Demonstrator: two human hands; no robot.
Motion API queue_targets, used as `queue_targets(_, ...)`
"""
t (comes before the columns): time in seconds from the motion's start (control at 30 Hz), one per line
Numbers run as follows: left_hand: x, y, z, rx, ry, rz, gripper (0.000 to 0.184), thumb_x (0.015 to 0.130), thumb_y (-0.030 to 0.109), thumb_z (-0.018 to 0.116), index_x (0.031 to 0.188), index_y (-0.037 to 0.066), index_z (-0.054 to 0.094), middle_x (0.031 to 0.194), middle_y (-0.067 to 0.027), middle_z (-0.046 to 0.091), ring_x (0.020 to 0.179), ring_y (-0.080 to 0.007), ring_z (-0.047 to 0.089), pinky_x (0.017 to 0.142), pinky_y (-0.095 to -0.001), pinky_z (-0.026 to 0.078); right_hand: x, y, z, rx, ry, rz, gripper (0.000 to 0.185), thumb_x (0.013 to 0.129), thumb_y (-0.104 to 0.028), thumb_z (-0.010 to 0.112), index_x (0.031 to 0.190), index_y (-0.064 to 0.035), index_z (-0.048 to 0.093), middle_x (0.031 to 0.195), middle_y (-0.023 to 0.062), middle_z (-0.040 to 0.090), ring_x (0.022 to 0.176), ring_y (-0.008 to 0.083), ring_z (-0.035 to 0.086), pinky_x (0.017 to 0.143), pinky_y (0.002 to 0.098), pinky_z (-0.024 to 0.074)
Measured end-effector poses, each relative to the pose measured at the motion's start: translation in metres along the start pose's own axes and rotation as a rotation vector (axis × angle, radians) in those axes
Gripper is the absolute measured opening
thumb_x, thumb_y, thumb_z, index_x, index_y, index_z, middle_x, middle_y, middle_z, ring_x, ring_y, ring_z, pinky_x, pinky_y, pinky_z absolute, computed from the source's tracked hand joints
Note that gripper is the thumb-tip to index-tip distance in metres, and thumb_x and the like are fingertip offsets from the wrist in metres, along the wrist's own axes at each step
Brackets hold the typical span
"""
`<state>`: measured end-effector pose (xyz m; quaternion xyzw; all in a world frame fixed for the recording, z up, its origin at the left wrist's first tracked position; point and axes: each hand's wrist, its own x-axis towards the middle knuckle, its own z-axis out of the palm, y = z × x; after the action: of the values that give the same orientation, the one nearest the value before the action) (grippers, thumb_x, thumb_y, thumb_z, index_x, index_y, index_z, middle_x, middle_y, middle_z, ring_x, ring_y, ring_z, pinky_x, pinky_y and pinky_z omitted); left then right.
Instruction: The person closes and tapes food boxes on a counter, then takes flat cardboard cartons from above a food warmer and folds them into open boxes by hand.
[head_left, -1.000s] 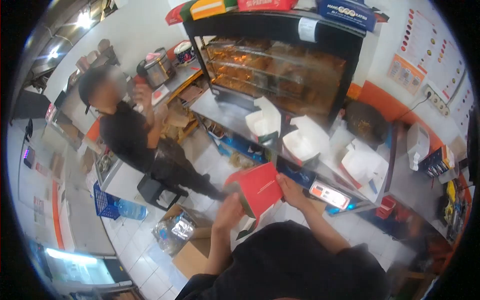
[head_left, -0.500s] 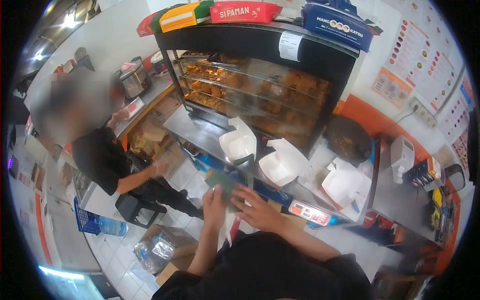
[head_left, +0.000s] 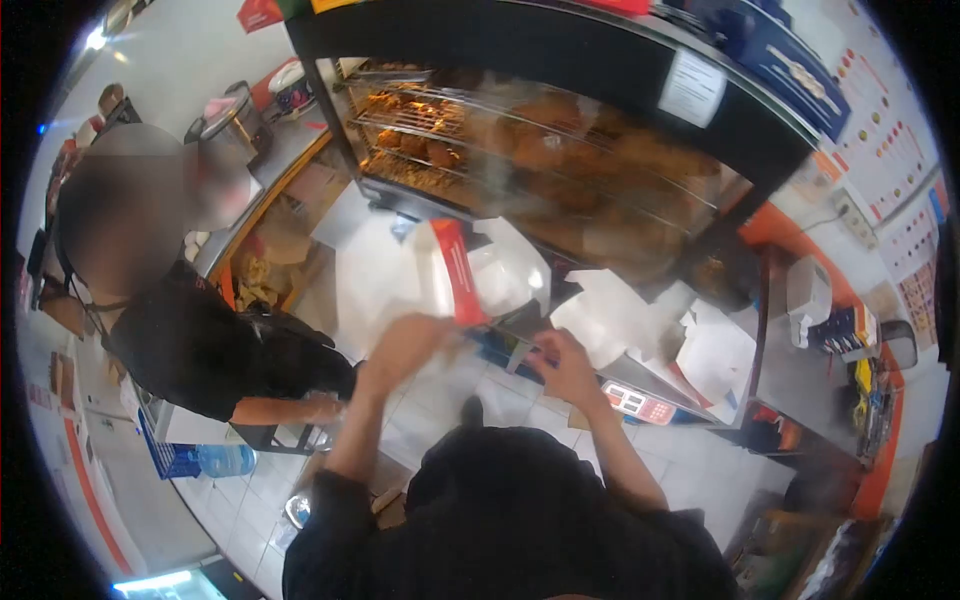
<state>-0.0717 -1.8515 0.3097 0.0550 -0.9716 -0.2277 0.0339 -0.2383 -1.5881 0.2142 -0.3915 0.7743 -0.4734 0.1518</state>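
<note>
A white paper food box [head_left: 375, 285] with a red side panel is unfolded in front of the counter. My left hand [head_left: 408, 350], smeared by motion, is at the box's lower edge and appears to grip it. My right hand [head_left: 572, 372] is to the right, apart from the box, with its fingers bent and nothing visible in them. Behind and right of the unfolded box stand more open white boxes: one [head_left: 508, 272] partly hidden by it, another [head_left: 605, 318], and one [head_left: 715, 358] on the right.
A glass display warmer [head_left: 560, 170] with fried food on racks rises behind the metal counter [head_left: 665, 375]. At left, a person [head_left: 200, 350] in black stands close by. A water bottle [head_left: 228, 458] lies on the tiled floor. Condiment boxes [head_left: 845, 330] are at right.
The folded green piece between my hands is no longer seen; a white-and-red box is now spread open there. My hands have moved apart and the view has shifted closer to the counter.
</note>
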Motion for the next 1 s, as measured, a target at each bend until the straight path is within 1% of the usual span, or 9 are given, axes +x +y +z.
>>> queue_targets(0.1,0.015,-0.088,-0.024,0.348,0.007,-0.062,0.020,0.085,0.007,0.056,0.089,0.008,0.075,0.095,-0.0161,0.073,0.099,-0.0321,0.068,0.086,-0.0444,0.050,-0.018,0.034,-0.009,-0.135,0.000,0.245,0.030,0.088,-0.016,0.076,0.111,0.0000,0.065,0.101,0.0145,0.070,0.097,0.0247,0.070,0.082,0.0367,0.0566)
queue_targets(0.2,0.032,-0.204,0.004,0.530,0.043,-0.031,0.015,0.082,0.008,0.059,0.083,0.007,0.074,0.097,-0.0149,0.072,0.103,-0.0284,0.067,0.089,-0.0431,0.049,-0.061,0.136,0.004,-0.445,0.046,0.071,0.026,0.093,-0.021,0.072,0.108,0.0005,0.068,0.103,0.0149,0.071,0.090,0.0234,0.072,0.074,0.0350,0.0582)
queue_targets(0.37,0.071,-0.364,0.084,0.543,0.041,0.036,0.009,0.079,0.007,0.064,0.083,0.003,0.071,0.107,-0.0182,0.067,0.115,-0.0313,0.062,0.101,-0.0401,0.048,-0.057,0.105,0.010,0.011,0.307,0.738,0.045,0.097,-0.024,0.069,0.133,-0.0010,0.055,0.101,0.0184,0.071,0.075,0.0232,0.073,0.060,0.0318,0.0573)
queue_targets(0.43,0.085,-0.373,0.086,0.433,0.059,0.317,0.018,0.086,0.011,0.057,0.090,0.005,0.073,0.119,-0.0169,0.066,0.133,-0.0333,0.052,0.117,-0.0447,0.038,-0.052,0.106,0.016,0.038,0.351,0.767,0.051,0.098,-0.025,0.067,0.139,-0.0022,0.050,0.104,0.0201,0.070,0.074,0.0226,0.073,0.058,0.0310,0.0567)
queue_targets(0.5,0.102,-0.371,0.096,0.434,0.059,0.324,0.016,0.085,0.010,0.059,0.092,0.006,0.073,0.123,-0.0168,0.065,0.136,-0.0342,0.049,0.118,-0.0459,0.037,-0.046,0.118,0.018,0.057,0.394,0.786,0.056,0.098,-0.026,0.066,0.146,-0.0034,0.045,0.108,0.0219,0.069,0.072,0.0219,0.073,0.057,0.0302,0.0561)
queue_targets(0.57,0.124,-0.372,0.112,0.455,0.023,0.305,0.018,0.087,0.012,0.060,0.098,0.012,0.075,0.132,-0.0153,0.062,0.142,-0.0340,0.044,0.120,-0.0514,0.031,-0.048,0.145,0.024,-0.096,0.397,0.771,0.059,0.093,-0.029,0.070,0.139,0.0018,0.052,0.111,0.0237,0.067,0.115,0.0338,0.064,0.098,0.0418,0.0497)
queue_targets(0.67,0.145,-0.354,0.130,0.337,0.157,0.347,0.019,0.088,0.016,0.060,0.099,0.012,0.076,0.129,-0.0153,0.063,0.135,-0.0324,0.051,0.114,-0.0495,0.038,-0.049,0.146,0.026,-0.388,0.388,0.625,0.058,0.093,-0.028,0.070,0.138,0.0041,0.052,0.120,0.0251,0.063,0.121,0.0356,0.060,0.102,0.0433,0.0474)
queue_targets(0.8,0.164,-0.264,0.137,0.007,-0.026,0.053,0.039,0.095,0.035,0.060,0.121,0.007,0.065,0.117,-0.0160,0.067,0.111,-0.0363,0.064,0.093,-0.0495,0.050,-0.049,0.145,0.019,-0.344,0.360,0.641,0.056,0.093,-0.027,0.070,0.137,0.0038,0.054,0.127,0.0255,0.061,0.123,0.0379,0.058,0.104,0.0446,0.0461)
queue_targets(1.0,0.176,-0.200,0.163,-0.056,0.116,-0.238,0.047,0.096,0.039,0.059,0.129,0.005,0.057,0.111,-0.0181,0.067,0.104,-0.0378,0.067,0.088,-0.0500,0.053,-0.052,0.142,0.019,-0.434,0.246,0.632,0.054,0.089,-0.023,0.074,0.133,0.0044,0.057,0.125,0.0251,0.062,0.119,0.0397,0.058,0.103,0.0454,0.0466)
